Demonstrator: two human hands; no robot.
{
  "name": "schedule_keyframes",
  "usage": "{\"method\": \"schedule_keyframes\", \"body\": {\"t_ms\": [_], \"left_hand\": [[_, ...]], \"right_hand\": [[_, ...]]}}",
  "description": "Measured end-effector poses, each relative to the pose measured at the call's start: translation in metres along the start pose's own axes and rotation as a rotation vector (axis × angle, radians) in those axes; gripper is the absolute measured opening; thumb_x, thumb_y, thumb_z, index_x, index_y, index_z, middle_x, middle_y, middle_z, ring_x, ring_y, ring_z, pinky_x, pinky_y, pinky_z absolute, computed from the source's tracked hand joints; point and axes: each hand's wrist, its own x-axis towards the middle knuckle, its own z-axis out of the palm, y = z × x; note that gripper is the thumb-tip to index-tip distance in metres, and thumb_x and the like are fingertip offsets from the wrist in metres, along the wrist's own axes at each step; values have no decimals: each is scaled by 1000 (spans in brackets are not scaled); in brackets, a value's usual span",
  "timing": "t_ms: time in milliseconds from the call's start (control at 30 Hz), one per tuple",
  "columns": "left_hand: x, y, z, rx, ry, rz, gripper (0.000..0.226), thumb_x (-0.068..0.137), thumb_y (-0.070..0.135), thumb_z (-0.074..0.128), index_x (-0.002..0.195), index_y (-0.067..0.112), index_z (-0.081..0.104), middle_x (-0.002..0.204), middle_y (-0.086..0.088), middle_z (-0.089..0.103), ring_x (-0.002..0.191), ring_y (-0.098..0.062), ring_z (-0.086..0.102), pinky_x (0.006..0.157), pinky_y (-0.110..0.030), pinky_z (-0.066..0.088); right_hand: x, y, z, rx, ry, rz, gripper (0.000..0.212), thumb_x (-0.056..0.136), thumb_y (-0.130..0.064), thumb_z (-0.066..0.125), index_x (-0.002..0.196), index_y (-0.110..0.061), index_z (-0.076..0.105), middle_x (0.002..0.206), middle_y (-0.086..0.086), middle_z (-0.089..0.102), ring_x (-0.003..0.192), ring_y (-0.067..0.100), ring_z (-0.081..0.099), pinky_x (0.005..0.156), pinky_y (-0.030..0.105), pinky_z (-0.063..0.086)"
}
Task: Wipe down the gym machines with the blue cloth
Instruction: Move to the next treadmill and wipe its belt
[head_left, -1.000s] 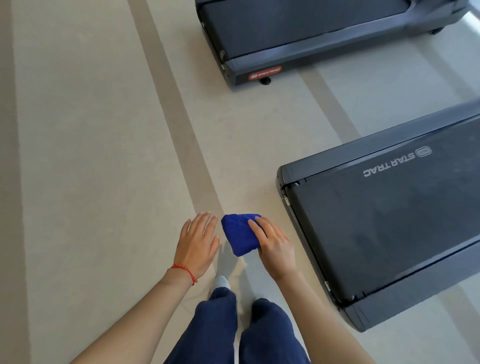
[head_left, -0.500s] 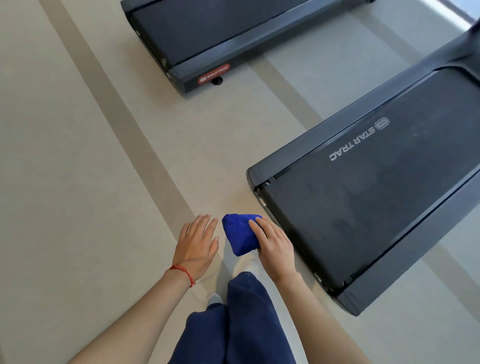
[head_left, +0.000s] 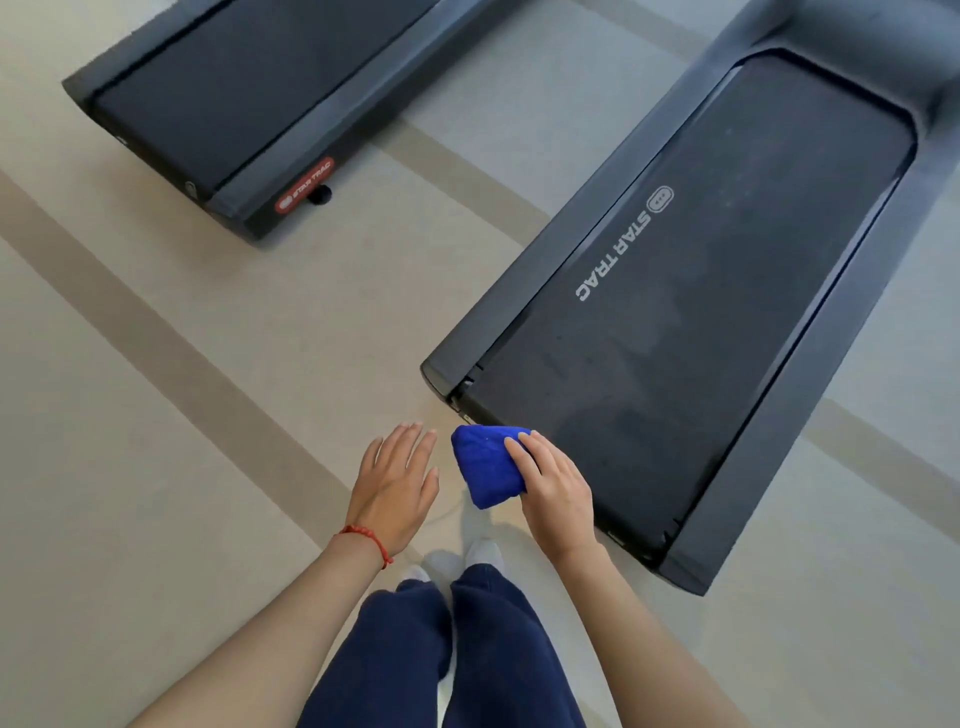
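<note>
I see my right hand (head_left: 556, 493) gripping the folded blue cloth (head_left: 485, 465) by the treadmill (head_left: 675, 312)'s rear corner, left hand (head_left: 397, 480) flat, fingers straight.

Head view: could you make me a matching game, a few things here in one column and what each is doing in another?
Things:
1. left hand
2. right hand
3. cloth
4. near treadmill

States:
A. bears white STAR TRAC lettering
B. blue, folded, held above the floor
C. fingers straight, holding nothing
D. grips the cloth

Pairs: 1-C, 2-D, 3-B, 4-A
</note>
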Motion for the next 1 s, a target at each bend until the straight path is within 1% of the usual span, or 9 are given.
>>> {"method": "schedule_keyframes", "body": {"t_ms": [233,400,467,567,667,700,800,867,1000], "left_hand": [[56,7,14,2,-33,142,49,88,26,32,115,-1,62,116,-19,62,106,-35,59,86,-48,48],[103,2,24,10,-63,309,49,93,27,29,117,0,61,118,-19,60,109,-34,57,86,-44,48],[120,-1,27,0,-73,358,47,89,26,33,117,0,61,120,-18,60,112,-34,55,88,-44,47],[143,-6,29,-25,-86,410,46,89,25,35,119,0,60,121,-18,59,115,-32,52,90,-47,46],[165,-13,34,-15,-93,472,45,90,23,35,118,0,61,120,-18,60,113,-33,55,89,-48,47],[172,-14,37,-6,-100,484,45,89,23,35,118,0,62,119,-18,60,112,-34,56,89,-48,47],[189,-15,47,5,-114,508,47,92,24,30,115,1,63,117,-16,62,110,-32,58,89,-46,47],[200,-14,54,2,-111,519,51,96,25,22,116,1,63,118,-15,61,111,-31,57,91,-45,45],[213,-16,80,-6,-103,530,46,91,25,32,118,1,62,119,-15,61,112,-32,56,95,-45,42]], "right_hand": [[4,33,1,-47,67,145,53,55,8,81,105,-6,69,105,11,69,99,28,66,81,37,55],[16,46,10,-96,122,244,53,54,12,78,104,-4,69,104,11,69,98,28,66,81,36,54],[23,48,15,-112,149,270,46,61,12,71,104,-4,68,104,12,69,97,28,66,81,36,54],[34,50,24,-139,200,311,37,72,7,54,104,-4,69,104,12,69,97,28,66,79,36,56],[45,56,36,-134,212,368,45,62,14,66,104,-3,68,103,12,69,97,28,66,82,36,55],[48,59,39,-137,216,382,45,63,14,65,104,-3,68,103,12,69,97,28,66,83,36,54],[54,68,51,-157,231,414,40,73,7,45,103,-4,69,102,11,69,96,27,67,81,34,56],[57,75,61,-161,233,433,41,72,7,44,102,-3,69,101,11,70,95,27,67,80,34,55],[59,92,83,-156,231,466,43,74,2,38,102,-3,70,102,11,69,95,27,67,78,34,55]]}}
